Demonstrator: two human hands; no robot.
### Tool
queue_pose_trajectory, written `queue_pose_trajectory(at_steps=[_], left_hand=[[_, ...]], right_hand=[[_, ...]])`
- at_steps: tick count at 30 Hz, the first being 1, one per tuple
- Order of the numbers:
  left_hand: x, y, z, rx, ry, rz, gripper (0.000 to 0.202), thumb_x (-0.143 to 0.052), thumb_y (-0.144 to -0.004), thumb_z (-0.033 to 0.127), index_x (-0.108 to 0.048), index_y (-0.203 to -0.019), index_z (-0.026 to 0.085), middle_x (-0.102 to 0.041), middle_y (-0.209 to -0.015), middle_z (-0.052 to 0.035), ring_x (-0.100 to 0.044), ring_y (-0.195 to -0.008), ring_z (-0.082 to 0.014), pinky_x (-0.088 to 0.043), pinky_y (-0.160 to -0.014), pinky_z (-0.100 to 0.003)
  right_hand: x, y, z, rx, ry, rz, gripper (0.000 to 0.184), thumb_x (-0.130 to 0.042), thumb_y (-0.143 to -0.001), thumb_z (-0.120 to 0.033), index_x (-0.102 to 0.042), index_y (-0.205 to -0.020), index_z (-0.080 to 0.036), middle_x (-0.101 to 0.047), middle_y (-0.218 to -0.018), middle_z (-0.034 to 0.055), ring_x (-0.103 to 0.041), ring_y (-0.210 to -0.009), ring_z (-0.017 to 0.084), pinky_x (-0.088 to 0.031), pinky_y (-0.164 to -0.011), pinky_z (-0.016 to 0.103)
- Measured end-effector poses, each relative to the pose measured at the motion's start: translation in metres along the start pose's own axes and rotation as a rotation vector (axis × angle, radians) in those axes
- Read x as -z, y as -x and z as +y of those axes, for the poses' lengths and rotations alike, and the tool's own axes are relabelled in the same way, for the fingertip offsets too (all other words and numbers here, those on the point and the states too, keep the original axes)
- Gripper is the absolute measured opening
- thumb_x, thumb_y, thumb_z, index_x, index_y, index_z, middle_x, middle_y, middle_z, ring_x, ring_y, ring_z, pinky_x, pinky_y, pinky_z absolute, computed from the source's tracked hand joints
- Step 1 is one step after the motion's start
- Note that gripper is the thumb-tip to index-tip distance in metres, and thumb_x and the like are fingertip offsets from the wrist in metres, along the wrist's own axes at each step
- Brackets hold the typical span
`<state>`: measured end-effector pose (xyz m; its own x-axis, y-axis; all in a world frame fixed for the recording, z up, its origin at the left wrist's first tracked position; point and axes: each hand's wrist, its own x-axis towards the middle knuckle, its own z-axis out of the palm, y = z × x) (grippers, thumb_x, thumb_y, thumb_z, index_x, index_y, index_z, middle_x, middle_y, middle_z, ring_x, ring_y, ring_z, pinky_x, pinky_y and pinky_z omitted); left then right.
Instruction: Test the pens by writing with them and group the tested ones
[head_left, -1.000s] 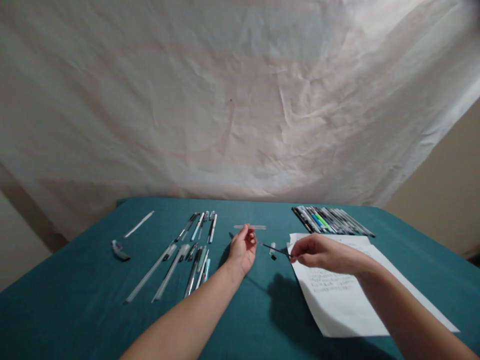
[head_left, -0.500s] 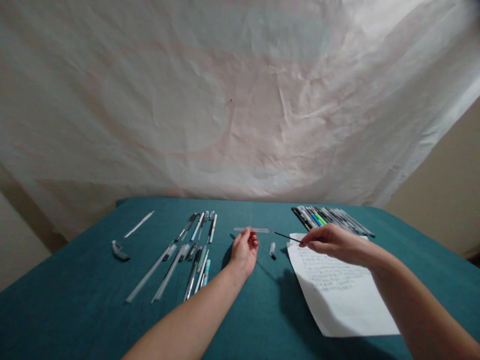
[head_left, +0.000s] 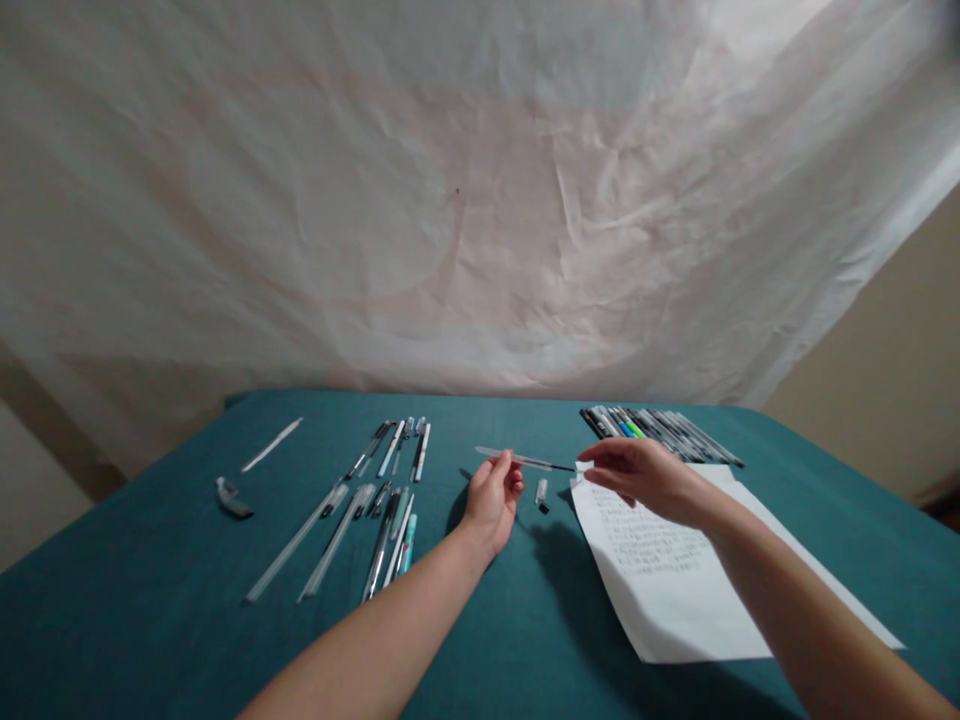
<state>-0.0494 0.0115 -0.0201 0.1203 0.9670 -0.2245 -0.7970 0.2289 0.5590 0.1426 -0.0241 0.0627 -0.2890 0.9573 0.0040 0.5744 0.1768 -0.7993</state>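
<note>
My left hand (head_left: 491,503) pinches a clear pen barrel (head_left: 534,462) above the cloth, near the table's middle. A dark ink refill (head_left: 562,468) sits partly inside the barrel, and its end sticks out on the right. Just right of that end is my right hand (head_left: 637,478); its thumb and forefinger are apart and nothing shows between them. Below the barrel, a clear pen cap (head_left: 541,492) with a black part lies on the cloth. Under my right hand is a sheet of paper (head_left: 675,600) with handwriting.
Several pens (head_left: 664,432) lie in a row at the back right. On the left are clear barrels (head_left: 296,545), capped pens (head_left: 390,545), more pens (head_left: 386,448), a thin white stick (head_left: 271,445) and a grey-and-black object (head_left: 234,498). A pale sheet (head_left: 450,250) hangs behind the table (head_left: 510,620).
The refill has gone deeper into the barrel, so less of it sticks out. My right hand has moved left towards the barrel, and its fingers have parted from the refill.
</note>
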Motion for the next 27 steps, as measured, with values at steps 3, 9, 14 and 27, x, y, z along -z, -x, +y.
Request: queue_pose_trajectory(at_steps=[3,9,14,27], left_hand=[[0.001,-0.001,0.001,0.035,0.029,0.001,0.006,-0.058,-0.079,0.013,-0.054,-0.075,0.011,-0.059,-0.065,-0.0022,-0.053,-0.052,-0.0052,-0.042,-0.046,-0.013],[0.001,-0.004,0.004,0.072,0.097,0.003,0.010,-0.051,-0.084,0.014,-0.054,-0.075,0.010,-0.062,-0.068,-0.0051,-0.053,-0.051,-0.0042,-0.043,-0.046,-0.012],[0.002,-0.003,0.002,0.063,0.089,-0.015,0.006,-0.053,-0.083,0.013,-0.054,-0.077,0.011,-0.063,-0.070,-0.0055,-0.054,-0.052,-0.0047,-0.043,-0.047,-0.013],[-0.001,0.003,-0.001,-0.006,-0.031,-0.004,0.006,-0.053,-0.083,0.014,-0.053,-0.077,0.012,-0.061,-0.070,-0.0040,-0.055,-0.054,-0.0063,-0.046,-0.048,-0.015]], right_hand=[[-0.007,-0.006,-0.003,0.074,-0.147,0.070,0.040,-0.058,-0.074,-0.038,-0.054,-0.105,-0.013,-0.059,-0.072,0.0031,-0.055,-0.057,0.011,-0.047,-0.051,0.024],[-0.020,-0.008,0.002,0.067,0.026,0.088,0.026,-0.057,-0.075,-0.037,-0.058,-0.089,-0.015,-0.062,-0.074,0.0049,-0.058,-0.061,0.014,-0.046,-0.051,0.024],[-0.058,-0.014,0.019,0.059,0.394,0.084,0.018,-0.058,-0.074,-0.034,-0.060,-0.076,-0.016,-0.062,-0.067,0.0031,-0.055,-0.060,0.015,-0.038,-0.053,0.024],[-0.045,-0.017,0.021,0.055,0.146,0.244,0.011,-0.051,-0.079,-0.026,-0.057,-0.080,-0.018,-0.063,-0.066,0.0016,-0.059,-0.056,0.014,-0.043,-0.053,0.023]])
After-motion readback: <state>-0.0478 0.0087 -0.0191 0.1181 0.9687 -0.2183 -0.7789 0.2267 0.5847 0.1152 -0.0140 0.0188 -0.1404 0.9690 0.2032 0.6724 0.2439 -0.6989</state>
